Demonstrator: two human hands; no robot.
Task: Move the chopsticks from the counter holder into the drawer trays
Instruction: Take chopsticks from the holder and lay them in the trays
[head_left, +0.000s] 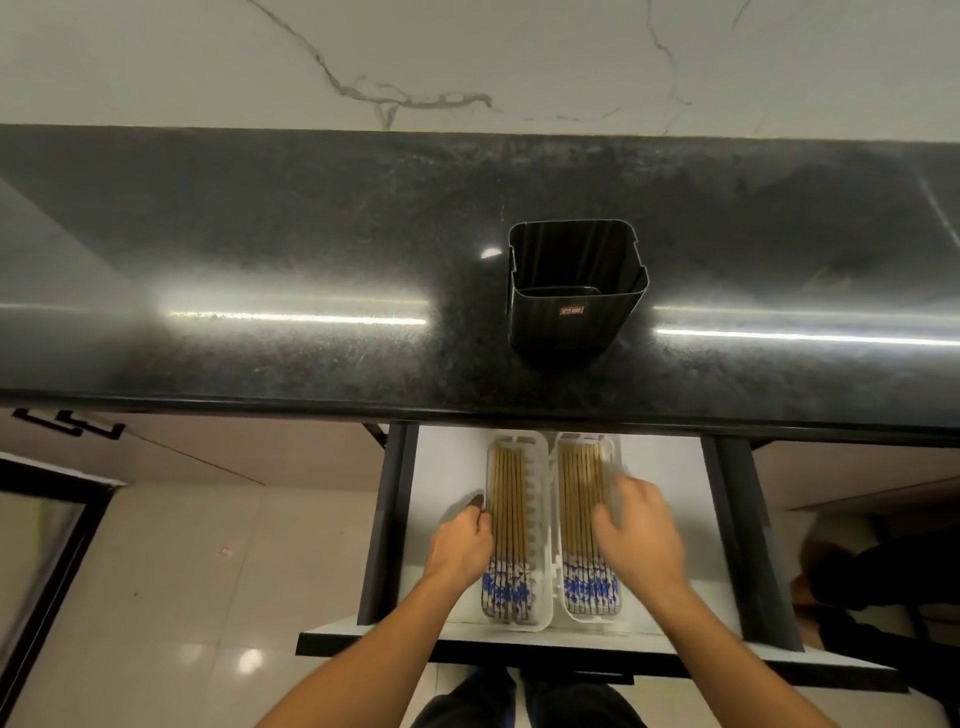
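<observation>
A black holder stands on the dark counter, and I see no chopsticks in it. Below, the open white drawer holds two white trays side by side. The left tray and the right tray each carry several wooden chopsticks with blue-and-white patterned ends pointing toward me. My left hand rests at the left tray's outer edge, fingers curled against it. My right hand lies over the right tray with fingers spread on its chopsticks, slightly blurred.
The black speckled counter runs across the view, its front edge overhanging the drawer's back. A marble-pattern wall is behind. Pale floor tiles lie at the left, and a dark-framed panel stands at the far left.
</observation>
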